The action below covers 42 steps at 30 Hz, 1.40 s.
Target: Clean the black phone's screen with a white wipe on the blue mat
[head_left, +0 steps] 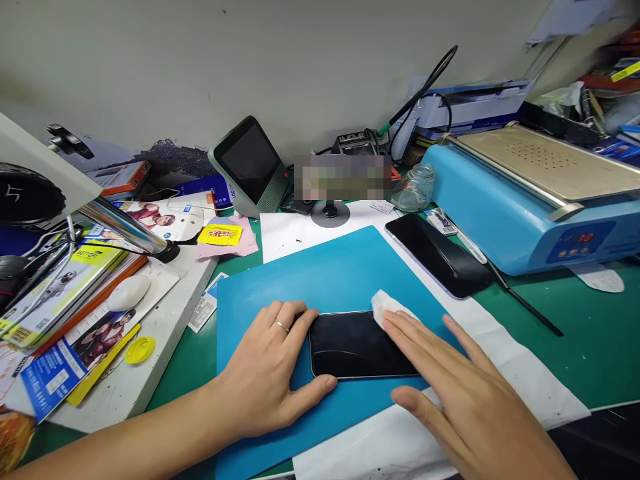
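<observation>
A black-screened smartphone [357,343] lies flat, screen up, on a blue mat [320,267]. My left hand [270,370] steadies its left end, with the fingertips at the far corner and the thumb at the near edge; a ring is on one finger. Beneath the fingers of my right hand [455,383] is a folded white wipe [385,307], pressed on the right part of the screen. That hand's fingers are stretched, its thumb apart, and it covers the phone's right end.
A second phone [440,253] lies to the right, beside a blue heating plate machine [530,193]. Behind the mat are a glass jar [415,187] and a smart display [250,163]. Boxes and a yellow cap [140,350] sit on the left, under a lamp arm [125,223]. White paper [525,367] lies under the mat.
</observation>
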Available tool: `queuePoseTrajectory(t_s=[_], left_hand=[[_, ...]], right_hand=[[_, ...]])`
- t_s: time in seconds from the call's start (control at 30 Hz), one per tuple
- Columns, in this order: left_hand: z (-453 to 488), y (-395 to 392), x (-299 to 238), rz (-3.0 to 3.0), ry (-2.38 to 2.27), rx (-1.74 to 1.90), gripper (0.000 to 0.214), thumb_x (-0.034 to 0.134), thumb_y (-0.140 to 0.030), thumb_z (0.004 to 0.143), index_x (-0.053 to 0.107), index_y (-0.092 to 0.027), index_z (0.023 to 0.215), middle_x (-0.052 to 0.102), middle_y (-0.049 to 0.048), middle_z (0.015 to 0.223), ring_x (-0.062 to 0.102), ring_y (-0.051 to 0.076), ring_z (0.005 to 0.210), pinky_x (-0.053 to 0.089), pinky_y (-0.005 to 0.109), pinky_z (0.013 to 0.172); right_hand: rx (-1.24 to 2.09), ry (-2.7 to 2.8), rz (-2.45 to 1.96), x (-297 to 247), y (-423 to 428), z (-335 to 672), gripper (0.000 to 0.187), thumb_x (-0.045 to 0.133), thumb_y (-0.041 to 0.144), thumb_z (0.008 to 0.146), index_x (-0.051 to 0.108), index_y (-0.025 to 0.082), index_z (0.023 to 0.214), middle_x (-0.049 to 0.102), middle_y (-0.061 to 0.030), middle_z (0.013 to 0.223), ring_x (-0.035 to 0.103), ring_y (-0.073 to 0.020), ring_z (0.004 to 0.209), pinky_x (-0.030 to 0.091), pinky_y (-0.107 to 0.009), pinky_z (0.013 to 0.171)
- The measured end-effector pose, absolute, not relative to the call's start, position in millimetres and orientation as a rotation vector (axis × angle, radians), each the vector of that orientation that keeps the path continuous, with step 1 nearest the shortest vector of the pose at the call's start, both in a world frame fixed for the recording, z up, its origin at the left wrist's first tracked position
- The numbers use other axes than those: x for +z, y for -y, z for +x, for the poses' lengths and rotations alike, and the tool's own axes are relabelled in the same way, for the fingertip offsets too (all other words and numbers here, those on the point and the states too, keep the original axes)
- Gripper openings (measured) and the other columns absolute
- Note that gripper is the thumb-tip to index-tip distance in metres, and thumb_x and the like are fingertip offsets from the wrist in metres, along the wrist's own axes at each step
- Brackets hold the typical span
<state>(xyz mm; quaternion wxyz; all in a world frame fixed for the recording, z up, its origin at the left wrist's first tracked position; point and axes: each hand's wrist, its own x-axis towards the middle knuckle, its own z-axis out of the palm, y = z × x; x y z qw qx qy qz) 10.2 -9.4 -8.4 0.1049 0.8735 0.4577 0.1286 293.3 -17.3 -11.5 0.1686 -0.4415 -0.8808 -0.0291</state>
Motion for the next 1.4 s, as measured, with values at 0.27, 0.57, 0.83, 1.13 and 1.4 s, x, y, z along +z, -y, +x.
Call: queuePoseTrajectory(t_s=[0.27,0.57,0.83,1.13,1.4], left_hand=[[10.5,8.6,-7.7,2.583,-1.342,0.358,0.065,0.059,-0.056,0.096,0.042,-0.014,0.143,0.052,0.0181,0.132,0.054,0.035,0.111,0.049,0.055,0.095],[10.7,9.0,-7.9,2.577,-1.353,0.355,0.065,0.06,-0.056,0.095,0.044,-0.013,0.142,0.052,0.0178,0.133,0.054,0.034,0.112,0.05,0.054,0.094],[13.0,8.0,-9.0,2.571,-1.375,0.423,0.069,0.062,-0.059,0.092,0.042,-0.013,0.14,0.055,0.0181,0.131,0.055,0.036,0.113,0.05,0.054,0.094],[10.4,7.8,-15.6,2.514,-1.359,0.523,0.11,0.067,-0.071,0.084,0.009,-0.016,0.159,0.056,0.0178,0.132,0.055,0.036,0.112,0.047,0.056,0.098],[10.1,8.6,-12.4,2.553,-1.344,0.486,0.104,0.072,-0.063,0.083,0.017,-0.016,0.158,0.055,0.0177,0.133,0.055,0.035,0.114,0.047,0.053,0.098]], right_hand=[[-0.196,2.458,-1.299,-16.9,51.4,306.5,0.068,0.047,0.051,0.1,0.036,0.016,0.158,0.057,-0.0088,0.149,0.059,-0.0285,0.133,0.034,-0.045,0.117],[-0.135,2.462,-1.356,-12.5,20.2,291.3,0.063,0.042,0.047,0.105,0.032,0.016,0.159,0.051,-0.0094,0.154,0.054,-0.0257,0.138,0.042,-0.048,0.111],[-0.236,2.466,-1.146,-6.1,27.0,273.4,0.06,0.048,0.053,0.101,0.059,0.008,0.139,0.066,-0.0137,0.138,0.064,-0.029,0.126,0.046,-0.046,0.109],[0.097,2.534,-1.015,2.4,15.8,210.3,0.076,0.05,0.066,0.095,0.062,0.003,0.136,0.064,-0.0178,0.14,0.061,-0.0278,0.13,0.049,-0.041,0.113],[0.079,2.558,-0.848,-3.1,35.5,227.1,0.055,0.06,0.053,0.095,0.067,0.011,0.13,0.068,-0.0112,0.136,0.062,-0.024,0.127,0.049,-0.037,0.111]])
